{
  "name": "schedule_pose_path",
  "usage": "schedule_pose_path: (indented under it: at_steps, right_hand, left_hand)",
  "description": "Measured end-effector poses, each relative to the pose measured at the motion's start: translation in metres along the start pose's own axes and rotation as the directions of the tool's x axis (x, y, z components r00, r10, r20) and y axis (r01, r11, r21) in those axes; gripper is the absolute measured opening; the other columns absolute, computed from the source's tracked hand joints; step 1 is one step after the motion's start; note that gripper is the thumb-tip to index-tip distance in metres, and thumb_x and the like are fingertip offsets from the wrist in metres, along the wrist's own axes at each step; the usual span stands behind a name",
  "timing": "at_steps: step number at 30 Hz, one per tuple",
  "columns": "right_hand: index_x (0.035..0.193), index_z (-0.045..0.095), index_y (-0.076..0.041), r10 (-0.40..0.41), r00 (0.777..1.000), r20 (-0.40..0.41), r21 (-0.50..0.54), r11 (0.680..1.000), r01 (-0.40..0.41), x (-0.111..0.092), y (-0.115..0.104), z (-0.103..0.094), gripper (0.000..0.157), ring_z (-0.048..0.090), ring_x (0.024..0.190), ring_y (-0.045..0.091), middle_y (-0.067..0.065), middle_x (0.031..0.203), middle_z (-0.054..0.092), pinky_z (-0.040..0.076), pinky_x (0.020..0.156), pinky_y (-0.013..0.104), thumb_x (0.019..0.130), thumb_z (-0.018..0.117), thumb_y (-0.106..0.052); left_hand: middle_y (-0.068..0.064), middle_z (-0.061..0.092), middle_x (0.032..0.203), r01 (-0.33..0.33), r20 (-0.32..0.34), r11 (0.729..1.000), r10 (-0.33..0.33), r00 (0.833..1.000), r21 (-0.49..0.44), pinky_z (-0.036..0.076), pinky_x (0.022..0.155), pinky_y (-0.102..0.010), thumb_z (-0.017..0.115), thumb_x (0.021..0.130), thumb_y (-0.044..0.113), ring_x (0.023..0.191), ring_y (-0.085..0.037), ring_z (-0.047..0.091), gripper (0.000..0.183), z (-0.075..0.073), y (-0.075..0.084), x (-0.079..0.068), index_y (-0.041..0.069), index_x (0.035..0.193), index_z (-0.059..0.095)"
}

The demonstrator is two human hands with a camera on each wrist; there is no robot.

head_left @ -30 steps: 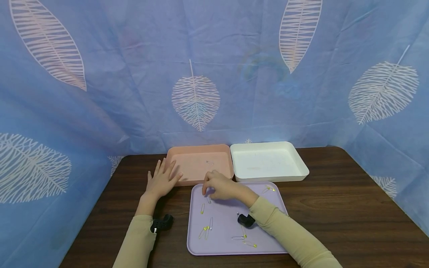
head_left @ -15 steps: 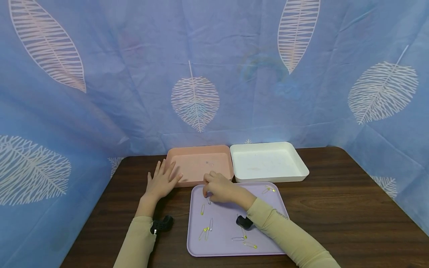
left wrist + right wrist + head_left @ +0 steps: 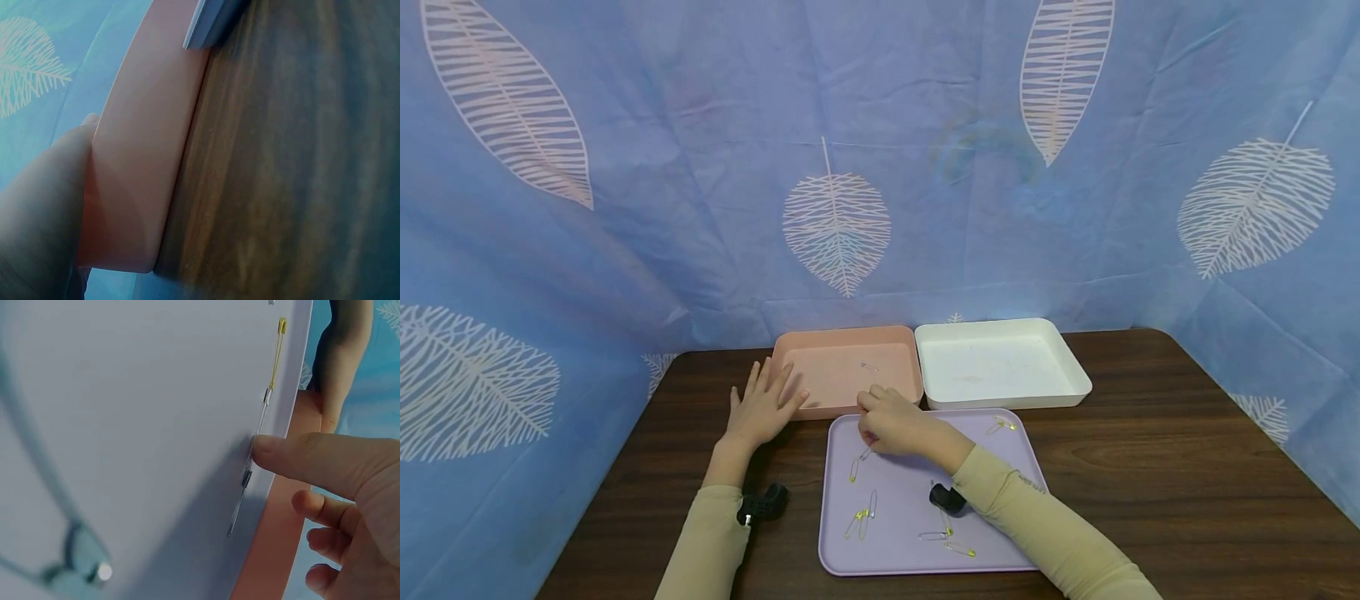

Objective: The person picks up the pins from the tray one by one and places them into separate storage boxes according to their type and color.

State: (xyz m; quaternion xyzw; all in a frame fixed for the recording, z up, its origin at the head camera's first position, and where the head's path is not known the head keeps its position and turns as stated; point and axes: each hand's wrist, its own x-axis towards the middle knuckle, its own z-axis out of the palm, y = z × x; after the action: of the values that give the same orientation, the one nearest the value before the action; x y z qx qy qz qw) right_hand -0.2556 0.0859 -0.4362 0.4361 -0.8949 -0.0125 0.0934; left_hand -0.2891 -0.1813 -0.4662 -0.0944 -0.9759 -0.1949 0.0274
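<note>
My left hand (image 3: 758,408) lies with spread, straight fingers over the left rim of the pink tray (image 3: 820,412); in the left wrist view its thumb (image 3: 44,206) rests along that tray's wall. At the upper left of the lilac tray (image 3: 898,558), my right hand (image 3: 895,425) has curled fingers and pinches a silver safety pin (image 3: 866,454). The right wrist view shows a fingertip right on this pin (image 3: 263,415), the opposing fingertip being hidden. Beside it lie a yellow-headed safety pin (image 3: 277,353) and another silver safety pin (image 3: 237,509).
Several more yellow-headed safety pins (image 3: 960,549) and silver safety pins (image 3: 932,536) are scattered on the lilac tray. One silver safety pin (image 3: 869,367) is in the pink tray. A white tray (image 3: 1000,401) stands to its right on the dark wooden table (image 3: 1150,450), before a blue leaf-patterned cloth (image 3: 925,208).
The silver safety pin at my right fingertips has turned to slant the other way and sits slightly lower. My right fingers have drawn in closer. My left hand has stayed still.
</note>
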Motion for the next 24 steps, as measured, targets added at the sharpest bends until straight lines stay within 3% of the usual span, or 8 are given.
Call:
schedule_pose_path:
  at_steps: [8,19,24]
  right_hand:
    - [0.061,0.059,-0.022,0.002,1.000,0.011,0.010,1.000,-0.002,-0.0035,-0.0018,-0.0028,0.022,0.036,0.080,0.012,-0.006,0.085,0.047,0.029,0.068,0.022,0.075,0.074,-0.017]
    - [0.057,0.051,-0.024,0.036,0.998,0.054,0.113,0.993,-0.042,-0.0036,0.0000,-0.0033,0.028,0.033,0.082,0.010,-0.007,0.087,0.044,0.027,0.070,0.022,0.069,0.074,-0.013]
    - [0.060,0.053,-0.024,0.038,0.999,0.019,0.119,0.992,-0.040,-0.0015,0.0036,-0.0068,0.025,0.034,0.082,0.010,-0.007,0.090,0.047,0.026,0.070,0.022,0.071,0.072,-0.014]
  left_hand:
    - [-0.013,0.000,0.165,0.001,0.001,1.000,-0.001,1.000,0.006,0.005,0.108,-0.077,0.038,0.093,0.070,0.152,-0.037,-0.004,0.078,0.0001,0.0003,0.0003,0.028,0.156,0.021]
    - [-0.014,0.001,0.165,0.002,0.000,1.000,-0.002,1.000,0.008,0.005,0.108,-0.078,0.037,0.093,0.071,0.152,-0.037,-0.003,0.078,0.0009,-0.0005,0.0007,0.028,0.156,0.022]
    - [-0.014,0.001,0.165,0.003,0.002,1.000,-0.003,1.000,0.006,0.005,0.108,-0.078,0.037,0.093,0.071,0.152,-0.037,-0.003,0.078,0.0006,-0.0008,0.0009,0.028,0.156,0.021]
